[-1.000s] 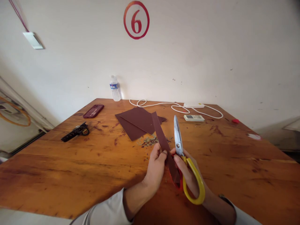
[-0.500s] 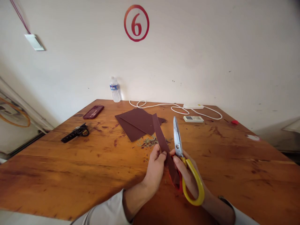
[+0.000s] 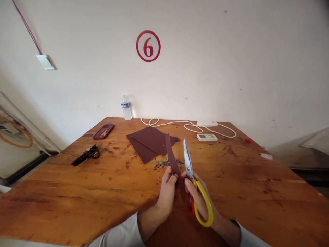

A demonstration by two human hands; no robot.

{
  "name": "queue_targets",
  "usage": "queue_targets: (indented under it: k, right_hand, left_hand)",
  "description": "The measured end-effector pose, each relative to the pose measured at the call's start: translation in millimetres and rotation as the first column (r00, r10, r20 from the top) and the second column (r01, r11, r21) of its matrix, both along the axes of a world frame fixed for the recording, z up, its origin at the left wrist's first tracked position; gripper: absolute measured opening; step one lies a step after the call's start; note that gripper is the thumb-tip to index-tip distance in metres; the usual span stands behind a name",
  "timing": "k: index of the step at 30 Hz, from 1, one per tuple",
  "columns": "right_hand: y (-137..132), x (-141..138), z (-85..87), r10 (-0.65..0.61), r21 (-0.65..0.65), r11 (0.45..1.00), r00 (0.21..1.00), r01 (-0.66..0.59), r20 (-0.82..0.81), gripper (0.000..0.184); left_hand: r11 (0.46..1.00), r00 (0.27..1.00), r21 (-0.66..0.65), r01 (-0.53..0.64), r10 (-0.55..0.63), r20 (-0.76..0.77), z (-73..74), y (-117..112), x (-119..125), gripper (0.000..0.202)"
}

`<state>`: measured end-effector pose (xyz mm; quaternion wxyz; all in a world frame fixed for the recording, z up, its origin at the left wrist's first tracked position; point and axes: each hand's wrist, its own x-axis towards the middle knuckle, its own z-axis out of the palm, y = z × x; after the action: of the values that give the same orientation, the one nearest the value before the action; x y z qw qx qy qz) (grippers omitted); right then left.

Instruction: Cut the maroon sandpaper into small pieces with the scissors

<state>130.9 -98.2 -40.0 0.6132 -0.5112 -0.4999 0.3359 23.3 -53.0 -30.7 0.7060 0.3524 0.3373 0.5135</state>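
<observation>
My left hand [image 3: 167, 188] pinches a long dark maroon strip [image 3: 171, 156] that rises up and away from my fingers over the wooden table [image 3: 77, 192]. My right hand [image 3: 199, 197] grips large scissors [image 3: 190, 168] with yellow and red handles, the closed steel blades pointing away from me just right of the strip. Both hands sit close together near the table's front edge. Small cut scraps [image 3: 161, 164] lie just beyond them.
Maroon sheets [image 3: 150, 141] lie mid-table. Further off are a water bottle [image 3: 125, 107], a white cable [image 3: 180, 124] with power strip, a small white remote [image 3: 207, 137], a dark red phone [image 3: 103, 131] and a black tool [image 3: 86, 155]. The wall bears a red circled 6.
The view has tilted up, so everything sits lower in frame. Both hands, strip and scissors have shifted slightly left and toward me; the grips are unchanged.
</observation>
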Motion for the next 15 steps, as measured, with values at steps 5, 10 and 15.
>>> queue_targets:
  k: [5, 10, 15]
  right_hand:
    - [-1.3, 0.3, -10.2, 0.045, -0.067, 0.997, 0.997, -0.049, -0.069, 0.035]
    - [-1.4, -0.8, -14.8, 0.048, -0.103, 0.993, 0.988, -0.064, -0.149, 0.04]
    - [-4.0, -2.7, -19.2, 0.051, -0.17, 0.982, 0.981, -0.084, -0.187, 0.046]
  left_hand:
    - [0.999, 1.0, -0.033, -0.02, 0.02, 0.002, -1.6, -1.7, 0.0, 0.022]
    - [0.994, 0.996, -0.071, -0.087, 0.084, -0.04, -7.9, -3.4, -0.4, 0.031]
    - [0.993, 0.996, -0.09, -0.076, 0.072, -0.047, -22.7, -6.4, 0.3, 0.041]
